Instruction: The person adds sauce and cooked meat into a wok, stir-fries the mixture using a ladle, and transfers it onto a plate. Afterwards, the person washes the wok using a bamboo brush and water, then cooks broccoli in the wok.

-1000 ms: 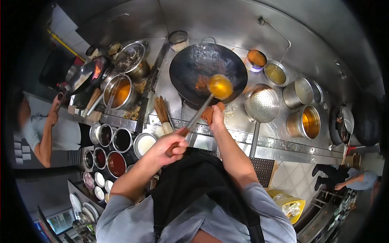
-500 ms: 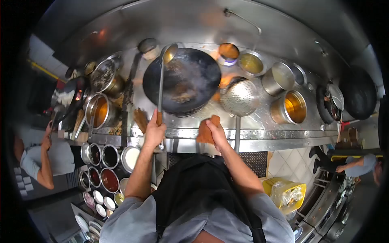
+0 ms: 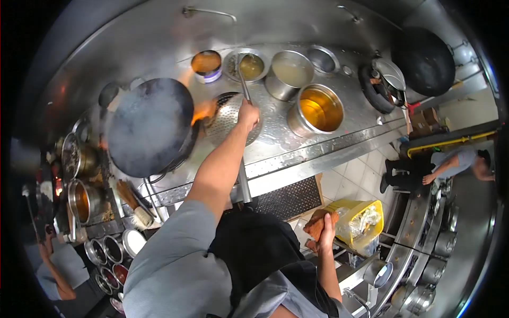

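The left hand [image 3: 248, 115] is out over the worktop [image 3: 275, 142] with its fingers wrapped closely round the handle of a ladle [image 3: 243, 85], leaving no visible gap. The ladle points towards twelve o'clock, its bowl inside the outline of a shallow metal bowl [image 3: 229, 64]; whether the two touch, I cannot tell. Under that hand and towards its nine o'clock lies a perforated strainer [image 3: 225, 117], its handle running down to six. Further out at nine sits a dark wok [image 3: 181, 106], its inside veiled by steam, with an orange flame [image 3: 203, 111] at its three o'clock edge. From the left hand, a pot of amber liquid [image 3: 303, 125] stands at three, a pot of cloudy liquid [image 3: 281, 91] between one and two, and an orange-topped can [image 3: 207, 62] at about eleven. The right hand [image 3: 325, 233], at about five o'clock from the left, has its fingers curled round a folded brown cloth [image 3: 316, 223], beside a yellow bin [image 3: 374, 231] at its three o'clock.
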The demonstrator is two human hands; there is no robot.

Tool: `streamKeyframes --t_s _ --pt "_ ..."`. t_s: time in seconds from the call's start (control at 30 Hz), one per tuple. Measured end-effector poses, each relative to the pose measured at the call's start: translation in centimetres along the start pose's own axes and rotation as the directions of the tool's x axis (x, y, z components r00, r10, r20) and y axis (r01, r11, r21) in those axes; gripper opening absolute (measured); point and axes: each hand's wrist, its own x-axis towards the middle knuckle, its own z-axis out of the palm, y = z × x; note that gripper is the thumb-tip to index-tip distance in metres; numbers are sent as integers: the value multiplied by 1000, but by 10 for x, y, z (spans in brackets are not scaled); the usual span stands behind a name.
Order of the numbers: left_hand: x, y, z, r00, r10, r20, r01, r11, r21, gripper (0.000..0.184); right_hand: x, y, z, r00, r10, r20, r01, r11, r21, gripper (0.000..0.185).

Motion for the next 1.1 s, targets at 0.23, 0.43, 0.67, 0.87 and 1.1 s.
streamKeyframes --t_s 0.23,0.43,0.67,0.87,1.1 --pt "65 21 14 848 52 527 500 248 -830 10 -14 31 -27 998 -68 -11 68 998 9 43" --pt "-28 25 -76 789 147 596 591 83 -802 10 -20 28 77 915 -197 353 292 925 -242 43" --pt "-174 25 -227 727 243 643 624 157 -765 11 -27 95 241 619 -159 769 504 831 -235 62" --pt "-293 13 -344 777 148 612 533 361 -765 12 -31 186 307 510 190 839 591 632 -502 60" --pt "-384 -36 -438 875 -110 471 465 462 -755 25 -16 214 288 647 181 741 541 575 -613 71"
